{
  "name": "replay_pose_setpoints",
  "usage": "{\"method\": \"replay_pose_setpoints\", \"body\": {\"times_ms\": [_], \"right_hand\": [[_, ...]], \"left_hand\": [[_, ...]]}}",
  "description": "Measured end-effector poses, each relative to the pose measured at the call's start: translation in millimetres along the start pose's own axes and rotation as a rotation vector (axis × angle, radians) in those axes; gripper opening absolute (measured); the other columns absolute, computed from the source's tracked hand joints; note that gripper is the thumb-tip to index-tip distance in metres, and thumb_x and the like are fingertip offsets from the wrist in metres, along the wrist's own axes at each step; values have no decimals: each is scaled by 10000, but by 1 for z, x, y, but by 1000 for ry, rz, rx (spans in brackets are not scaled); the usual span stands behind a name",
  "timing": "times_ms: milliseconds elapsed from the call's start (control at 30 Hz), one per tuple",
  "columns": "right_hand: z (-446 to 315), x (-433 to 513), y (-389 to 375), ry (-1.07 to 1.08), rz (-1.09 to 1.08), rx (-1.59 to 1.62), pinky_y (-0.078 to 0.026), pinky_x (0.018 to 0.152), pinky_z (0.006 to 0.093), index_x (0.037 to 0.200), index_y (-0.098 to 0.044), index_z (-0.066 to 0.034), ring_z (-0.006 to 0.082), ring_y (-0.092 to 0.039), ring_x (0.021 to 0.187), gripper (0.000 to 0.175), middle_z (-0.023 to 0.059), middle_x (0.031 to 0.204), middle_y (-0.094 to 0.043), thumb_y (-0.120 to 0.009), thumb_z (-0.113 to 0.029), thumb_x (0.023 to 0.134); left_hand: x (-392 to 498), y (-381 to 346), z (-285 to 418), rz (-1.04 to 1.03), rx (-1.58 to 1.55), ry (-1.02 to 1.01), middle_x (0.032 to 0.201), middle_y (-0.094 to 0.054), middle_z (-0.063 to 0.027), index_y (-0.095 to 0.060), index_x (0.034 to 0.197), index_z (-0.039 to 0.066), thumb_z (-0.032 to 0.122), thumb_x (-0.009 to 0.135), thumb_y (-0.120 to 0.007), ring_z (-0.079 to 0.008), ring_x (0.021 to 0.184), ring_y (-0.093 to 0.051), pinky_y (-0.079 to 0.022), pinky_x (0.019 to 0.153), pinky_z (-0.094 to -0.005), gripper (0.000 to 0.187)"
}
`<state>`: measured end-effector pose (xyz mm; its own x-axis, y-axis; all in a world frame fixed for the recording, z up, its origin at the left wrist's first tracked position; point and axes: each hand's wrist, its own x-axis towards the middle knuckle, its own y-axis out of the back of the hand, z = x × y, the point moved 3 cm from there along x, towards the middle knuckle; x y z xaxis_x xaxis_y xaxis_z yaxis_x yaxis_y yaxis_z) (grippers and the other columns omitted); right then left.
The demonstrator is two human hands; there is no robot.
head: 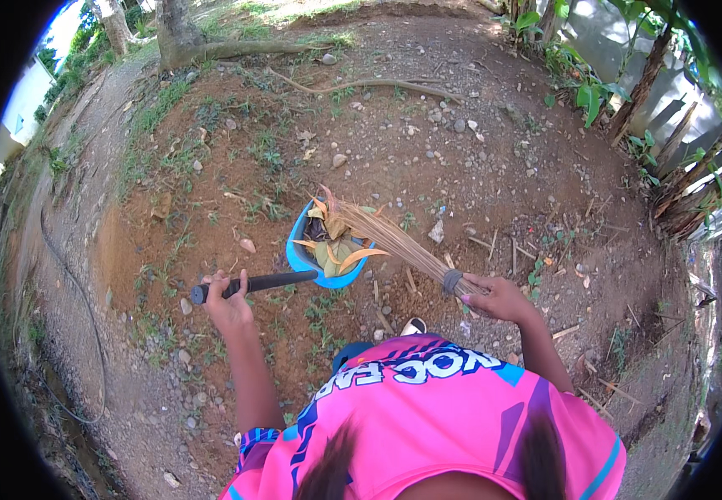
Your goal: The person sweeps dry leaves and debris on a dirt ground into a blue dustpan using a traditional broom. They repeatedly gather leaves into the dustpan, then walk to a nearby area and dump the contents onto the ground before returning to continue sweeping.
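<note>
My left hand (230, 300) grips the black handle (280, 281) of a blue plastic dustpan (338, 280). Yellow, orange and brown dry leaves (333, 250) fill the pan. In my right hand (500, 299) is a stick broom (405, 244), a bundle of thin brown ribs bound by a dark grey band (451, 281) close to my fingers. The broom slants up and left, its tip lying over the leaves at the pan's upper right side. Whether the pan touches the ground is hard to tell.
Bare soil with pebbles and grass tufts surrounds the pan. A long root or branch (361, 84) crosses the ground ahead, near a tree trunk (176, 34). Leafy plants (592, 94) grow along a wall at right. A dark hose or cable (86, 300) curves at left.
</note>
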<state>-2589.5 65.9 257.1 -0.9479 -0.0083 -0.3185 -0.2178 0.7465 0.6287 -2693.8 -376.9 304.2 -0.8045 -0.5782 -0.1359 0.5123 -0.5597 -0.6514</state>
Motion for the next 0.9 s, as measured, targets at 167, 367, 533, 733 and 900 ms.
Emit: {"method": "replay_pose_setpoints", "body": {"times_ms": [167, 367, 533, 733, 900], "right_hand": [[-5, 45, 30, -28, 13, 78, -447, 594, 283, 1197, -492, -158, 148, -565, 571, 559, 105, 702, -610, -631, -383, 705], [-7, 91, 54, -84, 23, 188, -440, 557, 271, 1202, -486, -141, 122, -528, 521, 564, 82, 663, -594, -635, -370, 709], [-5, 121, 78, -18, 132, 160, -449, 584, 285, 1205, -480, -140, 147, -554, 539, 578, 108, 717, -617, -633, -388, 706], [11, 186, 108, -212, 65, 132, -457, 623, 296, 1203, -481, -140, 169, -577, 562, 581, 156, 868, -624, -627, -397, 703], [15, 284, 133, -146, 150, -30, -452, 738, 316, 1187, -497, -148, 249, -609, 796, 586, 165, 922, -614, -613, -443, 694]], "left_hand": [[31, -47, -24, -15, -1, -20, 881, -459, -58, -453, 811, 103, -74, 655, -484, -167, 920, -461, -418, 817, -503, 238], [63, -104, -48, -62, 2, -38, 856, -448, -48, -450, 816, 111, -71, 648, -473, -168, 911, -452, -416, 818, -507, 248], [91, -149, -87, -91, -3, 15, 852, -453, -40, -443, 820, 114, -76, 639, -471, -158, 915, -453, -411, 818, -506, 264], [151, -203, -159, -98, -4, 112, 840, -446, -29, -439, 821, 119, -78, 632, -470, -152, 867, -459, -399, 823, -513, 275], [232, -249, -237, -98, -10, 196, 841, -437, -29, -434, 801, 126, -75, 635, -468, -148, 844, -451, -379, 847, -516, 263]]}}
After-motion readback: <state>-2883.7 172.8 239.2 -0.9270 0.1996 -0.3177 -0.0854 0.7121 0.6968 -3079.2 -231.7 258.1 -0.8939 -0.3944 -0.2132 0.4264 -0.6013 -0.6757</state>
